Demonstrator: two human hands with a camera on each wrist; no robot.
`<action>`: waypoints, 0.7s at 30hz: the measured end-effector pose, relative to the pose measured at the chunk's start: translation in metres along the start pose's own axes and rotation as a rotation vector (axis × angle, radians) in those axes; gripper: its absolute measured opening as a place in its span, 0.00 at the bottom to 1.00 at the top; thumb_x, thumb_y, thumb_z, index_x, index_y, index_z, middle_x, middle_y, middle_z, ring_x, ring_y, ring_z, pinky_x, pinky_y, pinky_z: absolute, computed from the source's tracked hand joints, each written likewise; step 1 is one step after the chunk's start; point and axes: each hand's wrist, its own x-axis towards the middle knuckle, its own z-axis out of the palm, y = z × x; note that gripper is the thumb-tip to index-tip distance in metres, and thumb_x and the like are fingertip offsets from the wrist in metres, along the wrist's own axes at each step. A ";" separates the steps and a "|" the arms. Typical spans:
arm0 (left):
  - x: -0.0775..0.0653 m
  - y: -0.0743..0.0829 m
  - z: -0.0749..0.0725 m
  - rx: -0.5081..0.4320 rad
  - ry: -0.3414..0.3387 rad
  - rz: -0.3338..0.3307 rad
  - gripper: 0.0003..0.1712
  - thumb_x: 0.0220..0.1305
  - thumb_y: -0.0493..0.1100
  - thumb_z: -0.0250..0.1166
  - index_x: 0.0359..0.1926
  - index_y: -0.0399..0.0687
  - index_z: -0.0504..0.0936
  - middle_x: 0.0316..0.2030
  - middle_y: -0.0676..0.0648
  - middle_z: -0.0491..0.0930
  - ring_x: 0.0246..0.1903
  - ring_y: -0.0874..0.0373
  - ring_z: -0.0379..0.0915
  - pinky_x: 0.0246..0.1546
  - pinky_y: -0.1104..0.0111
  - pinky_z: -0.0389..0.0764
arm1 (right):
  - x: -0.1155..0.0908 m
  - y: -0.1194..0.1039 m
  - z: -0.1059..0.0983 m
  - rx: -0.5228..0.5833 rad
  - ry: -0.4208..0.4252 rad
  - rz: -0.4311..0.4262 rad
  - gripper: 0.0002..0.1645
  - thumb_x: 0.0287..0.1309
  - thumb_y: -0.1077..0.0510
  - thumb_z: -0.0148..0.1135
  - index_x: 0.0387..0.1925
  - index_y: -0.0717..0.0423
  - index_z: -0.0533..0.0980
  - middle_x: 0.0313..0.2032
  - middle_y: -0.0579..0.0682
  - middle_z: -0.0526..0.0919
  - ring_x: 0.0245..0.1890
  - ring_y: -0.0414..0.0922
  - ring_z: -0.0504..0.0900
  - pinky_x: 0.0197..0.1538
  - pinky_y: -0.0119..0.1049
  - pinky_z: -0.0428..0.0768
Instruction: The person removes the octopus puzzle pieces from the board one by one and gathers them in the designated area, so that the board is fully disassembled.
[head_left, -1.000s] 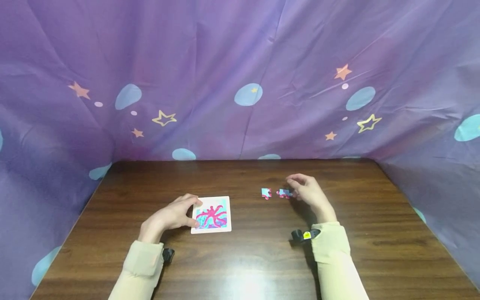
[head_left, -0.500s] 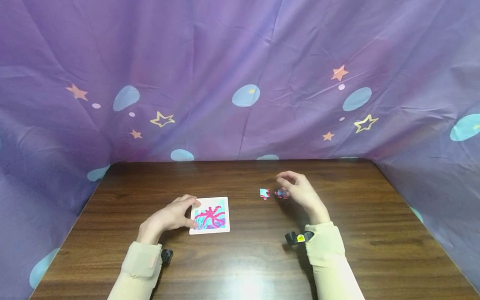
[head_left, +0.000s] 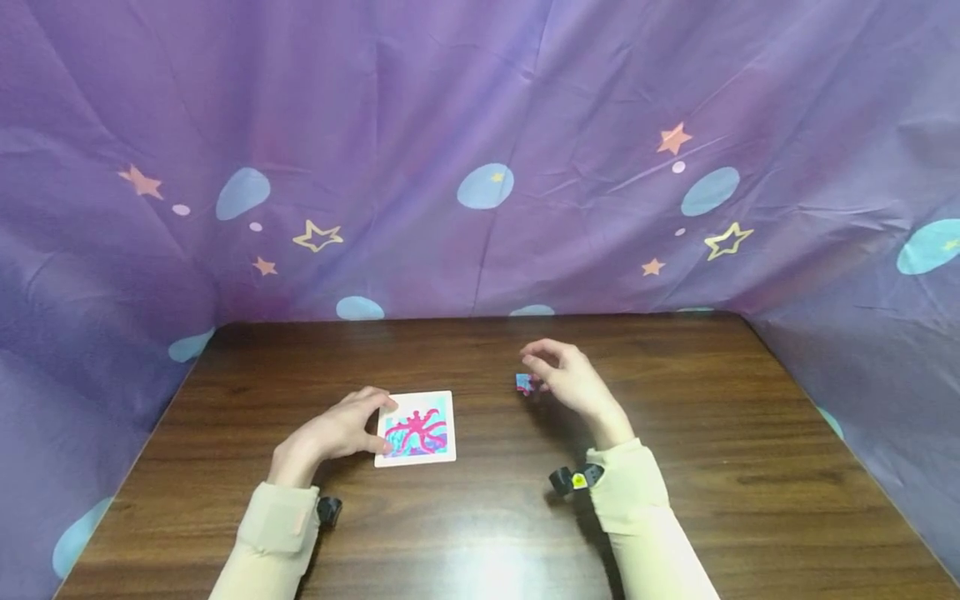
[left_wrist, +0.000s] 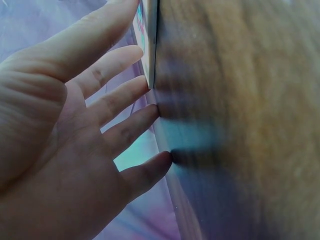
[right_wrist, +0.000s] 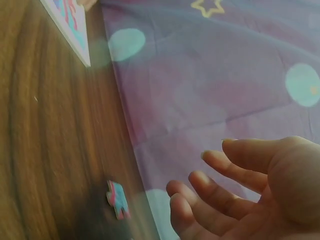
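1. While the puzzle board (head_left: 408,403) is touched at its left side by the left hand (head_left: 330,429), thumb and index finger spread wide, a loose puzzle piece (head_left: 523,382) is found on the tabletop (head_left: 420,525), right of the board and slightly farther back.
2. The right hand (head_left: 577,385) is held beside that piece, fingers loosely parted; nothing can be seen gripped.
3. The piece would probably best be pinched by its edges and lifted, with the board lightly steadied and its pale upper-left area left uncovered by fingers.
4. An unobstructed path is offered between piece and board; the backdrop cloth (head_left: 420,125) is well apart, behind the board.
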 end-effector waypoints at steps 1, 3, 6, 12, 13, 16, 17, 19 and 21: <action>0.000 0.000 0.000 0.002 0.001 0.001 0.31 0.53 0.43 0.75 0.57 0.40 0.75 0.62 0.38 0.69 0.64 0.38 0.59 0.65 0.46 0.61 | 0.000 -0.001 0.003 -0.013 -0.006 -0.009 0.14 0.67 0.59 0.58 0.48 0.65 0.78 0.35 0.65 0.83 0.30 0.62 0.83 0.35 0.53 0.83; -0.001 0.000 0.000 0.002 0.002 0.002 0.31 0.53 0.43 0.75 0.57 0.40 0.75 0.62 0.38 0.68 0.64 0.38 0.59 0.65 0.46 0.61 | 0.000 -0.005 0.008 -0.041 -0.011 -0.024 0.13 0.67 0.59 0.58 0.48 0.63 0.79 0.34 0.64 0.83 0.29 0.62 0.83 0.35 0.51 0.83; -0.002 0.000 -0.001 0.006 0.009 0.018 0.31 0.53 0.43 0.75 0.56 0.39 0.75 0.62 0.37 0.69 0.64 0.37 0.59 0.65 0.45 0.61 | 0.001 -0.010 0.018 -0.084 -0.019 -0.052 0.12 0.66 0.59 0.59 0.47 0.62 0.80 0.33 0.61 0.83 0.27 0.58 0.83 0.32 0.44 0.82; -0.008 -0.002 0.000 -0.009 0.021 0.003 0.30 0.52 0.42 0.76 0.55 0.39 0.76 0.61 0.38 0.69 0.63 0.37 0.60 0.64 0.45 0.62 | -0.002 -0.019 0.041 -0.119 -0.074 -0.085 0.12 0.66 0.58 0.59 0.46 0.59 0.80 0.33 0.57 0.84 0.25 0.55 0.83 0.29 0.37 0.79; -0.009 -0.003 0.000 -0.009 0.021 -0.005 0.31 0.52 0.42 0.76 0.56 0.40 0.76 0.61 0.38 0.69 0.63 0.38 0.60 0.64 0.45 0.62 | -0.002 -0.020 0.044 -0.121 -0.091 -0.088 0.12 0.66 0.57 0.59 0.47 0.59 0.80 0.33 0.57 0.84 0.25 0.54 0.83 0.30 0.38 0.80; -0.010 -0.003 0.002 -0.012 0.017 -0.012 0.31 0.52 0.42 0.76 0.56 0.40 0.76 0.62 0.38 0.69 0.64 0.38 0.59 0.64 0.45 0.62 | -0.003 -0.021 0.053 -0.150 -0.120 -0.109 0.12 0.66 0.57 0.59 0.46 0.58 0.81 0.33 0.52 0.84 0.25 0.49 0.83 0.33 0.38 0.80; -0.010 -0.003 0.002 -0.012 0.016 -0.007 0.31 0.52 0.42 0.76 0.56 0.40 0.76 0.62 0.38 0.69 0.64 0.38 0.59 0.64 0.45 0.62 | -0.003 -0.021 0.055 -0.168 -0.117 -0.116 0.11 0.65 0.57 0.60 0.46 0.57 0.81 0.32 0.50 0.84 0.25 0.46 0.82 0.34 0.38 0.79; -0.007 -0.001 0.002 -0.017 0.018 -0.002 0.31 0.53 0.42 0.76 0.57 0.40 0.76 0.62 0.38 0.68 0.64 0.38 0.59 0.64 0.46 0.62 | -0.003 -0.021 0.059 -0.200 -0.109 -0.132 0.10 0.64 0.57 0.61 0.44 0.56 0.82 0.31 0.47 0.84 0.25 0.42 0.80 0.36 0.39 0.79; -0.005 0.001 0.002 -0.012 0.016 0.001 0.31 0.53 0.41 0.75 0.57 0.40 0.76 0.62 0.39 0.68 0.65 0.39 0.59 0.64 0.46 0.62 | -0.002 -0.021 0.062 -0.229 -0.111 -0.153 0.09 0.63 0.58 0.62 0.43 0.55 0.82 0.31 0.44 0.84 0.28 0.39 0.80 0.40 0.40 0.78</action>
